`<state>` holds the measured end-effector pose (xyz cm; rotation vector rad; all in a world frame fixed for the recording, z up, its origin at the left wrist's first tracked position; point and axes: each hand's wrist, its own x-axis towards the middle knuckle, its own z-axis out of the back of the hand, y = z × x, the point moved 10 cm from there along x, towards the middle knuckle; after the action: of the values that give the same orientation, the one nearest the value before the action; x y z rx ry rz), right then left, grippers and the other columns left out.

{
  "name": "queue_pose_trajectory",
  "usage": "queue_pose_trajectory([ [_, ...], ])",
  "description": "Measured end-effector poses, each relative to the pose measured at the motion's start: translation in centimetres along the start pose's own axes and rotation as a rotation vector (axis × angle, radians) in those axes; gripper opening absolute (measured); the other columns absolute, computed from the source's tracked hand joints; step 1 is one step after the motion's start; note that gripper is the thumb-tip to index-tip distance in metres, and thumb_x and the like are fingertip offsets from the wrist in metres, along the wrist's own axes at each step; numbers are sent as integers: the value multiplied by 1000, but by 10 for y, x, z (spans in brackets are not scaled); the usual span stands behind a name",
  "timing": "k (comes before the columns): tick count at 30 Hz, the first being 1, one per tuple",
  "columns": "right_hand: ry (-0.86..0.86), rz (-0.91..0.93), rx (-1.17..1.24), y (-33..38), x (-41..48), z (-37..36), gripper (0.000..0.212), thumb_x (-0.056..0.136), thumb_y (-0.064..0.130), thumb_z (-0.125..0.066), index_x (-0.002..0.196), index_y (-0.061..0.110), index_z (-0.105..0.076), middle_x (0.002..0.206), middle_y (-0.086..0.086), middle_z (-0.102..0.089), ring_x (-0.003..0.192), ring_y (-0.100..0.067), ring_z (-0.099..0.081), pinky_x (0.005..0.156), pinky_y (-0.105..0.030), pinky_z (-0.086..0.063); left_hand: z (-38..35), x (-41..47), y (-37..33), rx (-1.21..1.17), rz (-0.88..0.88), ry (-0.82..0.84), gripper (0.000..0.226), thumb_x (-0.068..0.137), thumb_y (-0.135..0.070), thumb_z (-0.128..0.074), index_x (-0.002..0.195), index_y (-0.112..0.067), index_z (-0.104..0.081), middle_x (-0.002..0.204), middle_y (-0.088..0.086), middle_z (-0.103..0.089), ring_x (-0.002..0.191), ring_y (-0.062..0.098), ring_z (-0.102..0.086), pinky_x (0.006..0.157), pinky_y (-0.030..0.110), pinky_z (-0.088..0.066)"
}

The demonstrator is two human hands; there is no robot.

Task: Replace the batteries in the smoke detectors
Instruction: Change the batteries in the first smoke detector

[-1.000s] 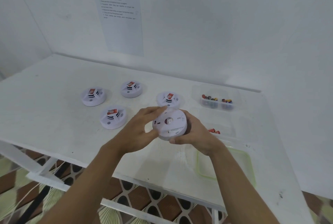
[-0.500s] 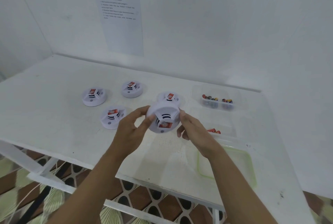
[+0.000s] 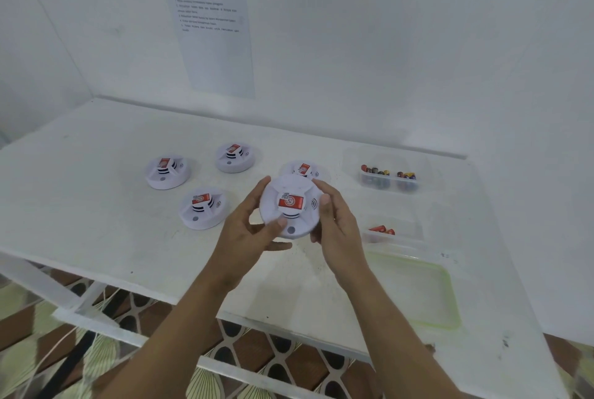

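Both hands hold a white round smoke detector point(image 3: 289, 186) with a red label above the table, its face tilted toward me. My left hand point(image 3: 247, 234) grips its left rim with thumb and curled fingers. My right hand point(image 3: 337, 225) grips its right rim. Several more detectors lie on the white table point(image 3: 96, 231): one at the far left point(image 3: 167, 172), one at the back point(image 3: 234, 157), one nearer the front point(image 3: 203, 209) and one point(image 3: 305, 169) partly hidden behind the held one. A clear tray point(image 3: 389, 178) at the back right holds several batteries.
A second clear container point(image 3: 385, 233) with red batteries stands right of my right hand. A clear green-edged lid or tray point(image 3: 414, 289) lies at the front right. A printed sheet point(image 3: 212, 32) hangs on the back wall. The table's front edge runs just below my forearms.
The held detector has been turned over from its flat underside to its labelled face, which now tilts toward me. Both hands shifted their grip on its rim.
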<state>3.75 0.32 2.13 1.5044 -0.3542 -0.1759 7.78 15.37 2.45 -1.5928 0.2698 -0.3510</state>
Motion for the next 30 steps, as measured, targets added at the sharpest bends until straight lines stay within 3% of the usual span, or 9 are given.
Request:
queue_pose_trajectory([
  [2, -1, -18, 67, 1, -1, -1, 37, 100, 45, -41, 132, 37, -57, 121, 14, -69, 100, -7, -69, 74, -26, -58, -3, 0, -1, 0, -13, 20, 74, 85, -8, -70, 147, -29, -37, 127, -9, -65, 100, 21, -71, 73, 38, -61],
  [4, 19, -45, 131, -1, 0, -2, 36, 103, 32, -49, 138, 33, -55, 127, 17, -66, 111, -11, -68, 84, -32, -60, -4, 1, -2, -4, -17, 6, 78, 83, -3, -72, 148, -28, -37, 127, -7, -65, 97, 22, -72, 71, 34, -60],
  [7, 44, -32, 153, 3, -2, -3, 41, 102, 17, -54, 140, 34, -50, 126, 21, -66, 109, -12, -70, 83, -33, -60, -4, 2, -5, 14, -37, 0, 81, 81, 1, -74, 147, -30, -38, 124, -11, -66, 93, 22, -73, 69, 30, -60],
  [10, 34, 4, 112, 4, -3, 0, 45, 102, 18, -55, 144, 31, -48, 129, 19, -65, 106, -15, -71, 77, -29, -59, -5, 2, -9, 23, -59, 7, 83, 79, 4, -74, 146, -28, -38, 126, -12, -65, 93, 22, -73, 68, 29, -60],
  [16, 6, 41, 41, 6, -4, 2, 48, 102, 23, -56, 146, 36, -45, 120, 29, -67, 98, -31, -69, 73, -35, -61, -5, 4, -12, 13, -77, 10, 82, 80, 7, -73, 144, -29, -38, 128, -5, -64, 91, 24, -73, 67, 29, -59],
  [19, 12, 44, -4, 7, -3, 1, 48, 102, 26, -55, 146, 39, -43, 115, 34, -67, 99, -43, -64, 77, -49, -62, -5, 4, -12, 20, -86, 6, 79, 80, 7, -72, 142, -29, -40, 131, -3, -62, 92, 22, -73, 66, 28, -59],
  [24, 18, 54, -39, 9, 0, 2, 46, 101, 25, -55, 140, 45, -42, 112, 42, -63, 100, -17, -72, 73, -28, -61, -5, 5, -11, 31, -91, 2, 80, 80, 6, -73, 144, -27, -39, 131, -5, -62, 93, 21, -73, 66, 28, -59],
  [28, 5, 50, -45, 6, -1, 4, 50, 101, 27, -56, 149, 36, -43, 107, 31, -70, 94, -49, -62, 74, -55, -58, -4, 6, -8, 19, -65, 14, 82, 80, 6, -73, 148, -23, -38, 125, -11, -66, 91, 24, -73, 67, 31, -60],
  [30, 2, 46, -56, 5, -1, 4, 51, 102, 26, -56, 150, 34, -43, 111, 31, -69, 85, -41, -63, 72, -47, -59, -3, 6, -7, 29, -60, 17, 82, 80, 5, -73, 149, -22, -37, 123, -12, -67, 91, 25, -73, 68, 32, -60],
])
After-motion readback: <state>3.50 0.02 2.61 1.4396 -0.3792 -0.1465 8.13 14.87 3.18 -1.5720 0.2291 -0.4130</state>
